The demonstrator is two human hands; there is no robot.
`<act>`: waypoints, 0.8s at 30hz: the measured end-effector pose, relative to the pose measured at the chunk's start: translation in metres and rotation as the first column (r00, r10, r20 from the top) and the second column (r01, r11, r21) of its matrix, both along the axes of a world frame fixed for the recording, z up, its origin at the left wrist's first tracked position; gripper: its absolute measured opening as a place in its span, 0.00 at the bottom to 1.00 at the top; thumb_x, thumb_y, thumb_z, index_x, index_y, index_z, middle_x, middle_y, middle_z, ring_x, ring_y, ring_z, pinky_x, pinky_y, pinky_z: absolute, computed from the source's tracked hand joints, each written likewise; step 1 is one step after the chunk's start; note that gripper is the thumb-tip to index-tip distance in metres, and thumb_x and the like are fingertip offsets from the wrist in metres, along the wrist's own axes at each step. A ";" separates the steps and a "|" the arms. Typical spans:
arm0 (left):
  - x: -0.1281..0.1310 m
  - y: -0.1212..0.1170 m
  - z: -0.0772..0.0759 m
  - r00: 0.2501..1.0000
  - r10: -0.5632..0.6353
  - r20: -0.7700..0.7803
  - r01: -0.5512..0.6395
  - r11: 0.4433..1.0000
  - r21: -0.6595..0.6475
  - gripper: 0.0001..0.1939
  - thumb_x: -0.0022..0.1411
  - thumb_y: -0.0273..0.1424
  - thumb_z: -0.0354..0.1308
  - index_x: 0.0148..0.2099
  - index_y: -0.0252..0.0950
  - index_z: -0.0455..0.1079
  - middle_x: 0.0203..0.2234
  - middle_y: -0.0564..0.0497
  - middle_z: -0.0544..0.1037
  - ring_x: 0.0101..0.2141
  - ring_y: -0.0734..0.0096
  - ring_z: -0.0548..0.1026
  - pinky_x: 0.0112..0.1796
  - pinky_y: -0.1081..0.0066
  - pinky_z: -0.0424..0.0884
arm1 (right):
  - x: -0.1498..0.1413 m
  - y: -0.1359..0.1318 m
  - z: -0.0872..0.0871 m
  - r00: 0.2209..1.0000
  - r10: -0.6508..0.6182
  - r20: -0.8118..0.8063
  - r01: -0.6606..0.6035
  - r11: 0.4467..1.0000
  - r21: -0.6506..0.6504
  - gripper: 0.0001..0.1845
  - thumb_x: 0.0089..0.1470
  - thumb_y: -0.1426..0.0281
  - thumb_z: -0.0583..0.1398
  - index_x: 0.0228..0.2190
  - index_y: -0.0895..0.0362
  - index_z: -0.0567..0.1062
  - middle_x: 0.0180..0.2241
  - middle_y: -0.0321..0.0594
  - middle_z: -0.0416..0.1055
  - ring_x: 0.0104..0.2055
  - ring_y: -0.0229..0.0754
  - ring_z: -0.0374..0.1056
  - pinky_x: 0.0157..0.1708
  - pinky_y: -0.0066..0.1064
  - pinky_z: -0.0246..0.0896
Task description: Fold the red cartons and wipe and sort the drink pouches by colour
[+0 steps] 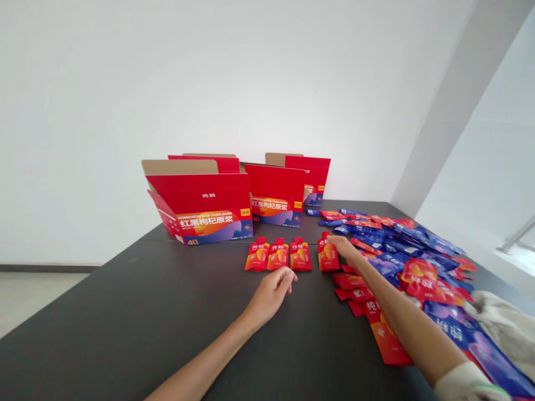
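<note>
My right hand (343, 246) pinches the upper edge of a red pouch (328, 257), which stands slightly apart at the right end of a row. To its left, three matching red pouches lie side by side, spouts pointing away from me: the left pouch (257, 256), the middle pouch (278, 256) and the right pouch (300, 257). Just in front of this row, my left hand (272, 292) rests with its fingers curled closed, and nothing shows in them.
A loose heap of red pouches (387, 334) and blue pouches (388, 263) covers the right side of the dark table (167, 312). Several open red cartons (213, 217) stand at the back, flaps up. A pale cloth (501, 320) lies at the right edge.
</note>
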State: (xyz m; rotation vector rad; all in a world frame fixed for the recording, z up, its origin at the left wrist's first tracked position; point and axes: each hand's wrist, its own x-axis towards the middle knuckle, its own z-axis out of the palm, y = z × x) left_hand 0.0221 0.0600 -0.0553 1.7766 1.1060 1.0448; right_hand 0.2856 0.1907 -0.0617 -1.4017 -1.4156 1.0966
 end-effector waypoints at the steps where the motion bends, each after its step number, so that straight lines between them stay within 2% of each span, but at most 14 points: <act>1: 0.001 0.000 -0.003 1.000 -0.001 -0.014 0.001 1.000 0.006 0.16 0.67 0.41 0.48 0.37 0.37 0.71 0.23 0.55 0.71 0.24 0.73 0.67 0.27 0.74 0.61 | -0.002 0.005 -0.005 0.996 0.003 0.092 -0.003 1.000 -0.002 0.17 0.61 0.62 0.59 0.48 0.59 0.71 0.46 0.42 0.71 0.43 0.43 0.71 0.41 0.40 0.70; 4: 0.001 0.001 -0.008 0.999 0.009 -0.051 -0.008 1.000 0.020 0.11 0.65 0.37 0.51 0.39 0.37 0.71 0.25 0.54 0.73 0.26 0.71 0.69 0.30 0.73 0.62 | -0.005 0.015 -0.017 0.929 -0.009 0.370 0.007 1.000 0.008 0.17 0.61 0.62 0.60 0.49 0.58 0.72 0.49 0.42 0.70 0.46 0.46 0.70 0.45 0.43 0.69; 7: 0.002 0.004 -0.011 0.997 0.012 -0.076 -0.010 1.000 0.028 0.09 0.64 0.34 0.51 0.39 0.37 0.70 0.26 0.53 0.74 0.29 0.70 0.70 0.32 0.72 0.64 | -0.008 0.021 -0.024 0.816 -0.042 0.576 0.029 0.999 0.032 0.17 0.62 0.63 0.59 0.49 0.57 0.72 0.50 0.44 0.70 0.48 0.45 0.70 0.46 0.44 0.68; 13: 0.001 0.003 -0.011 0.995 0.018 -0.102 -0.012 0.998 0.054 0.08 0.63 0.33 0.52 0.38 0.37 0.70 0.31 0.51 0.76 0.33 0.68 0.73 0.37 0.70 0.66 | -0.008 0.023 -0.023 0.600 -0.133 0.789 0.103 0.991 0.088 0.17 0.62 0.61 0.59 0.48 0.58 0.72 0.48 0.44 0.71 0.46 0.44 0.71 0.45 0.43 0.69; 16: 0.000 0.001 -0.010 0.994 0.021 -0.111 -0.013 0.998 0.069 0.08 0.64 0.33 0.52 0.39 0.38 0.70 0.32 0.51 0.76 0.34 0.67 0.73 0.38 0.69 0.66 | 0.021 0.020 -0.009 0.492 -0.234 0.839 0.205 0.967 0.150 0.18 0.62 0.61 0.58 0.49 0.58 0.71 0.48 0.44 0.71 0.46 0.44 0.70 0.45 0.43 0.68; 19: 0.000 0.001 -0.011 0.993 0.019 -0.116 -0.011 0.998 0.069 0.08 0.64 0.34 0.51 0.40 0.38 0.69 0.32 0.51 0.75 0.33 0.67 0.72 0.37 0.69 0.66 | 0.069 0.014 0.006 0.355 -0.326 0.876 0.322 0.922 0.213 0.19 0.62 0.61 0.58 0.52 0.57 0.70 0.53 0.45 0.68 0.51 0.47 0.68 0.49 0.47 0.66; 21: 0.003 0.003 -0.013 0.993 0.011 -0.116 -0.003 0.998 0.065 0.07 0.64 0.33 0.51 0.40 0.38 0.69 0.32 0.51 0.75 0.33 0.67 0.72 0.37 0.69 0.66 | 0.099 0.008 0.012 0.295 -0.313 0.903 0.347 0.915 0.205 0.21 0.61 0.61 0.59 0.53 0.57 0.69 0.54 0.46 0.67 0.53 0.49 0.67 0.51 0.49 0.65; 24: 0.006 0.004 -0.015 0.994 -0.009 -0.111 0.015 0.998 0.056 0.07 0.64 0.33 0.52 0.40 0.37 0.69 0.31 0.51 0.75 0.33 0.67 0.72 0.37 0.69 0.67 | 0.124 0.002 0.010 0.263 -0.228 0.937 0.308 0.941 0.143 0.21 0.61 0.60 0.60 0.52 0.57 0.70 0.54 0.46 0.67 0.52 0.49 0.67 0.50 0.49 0.65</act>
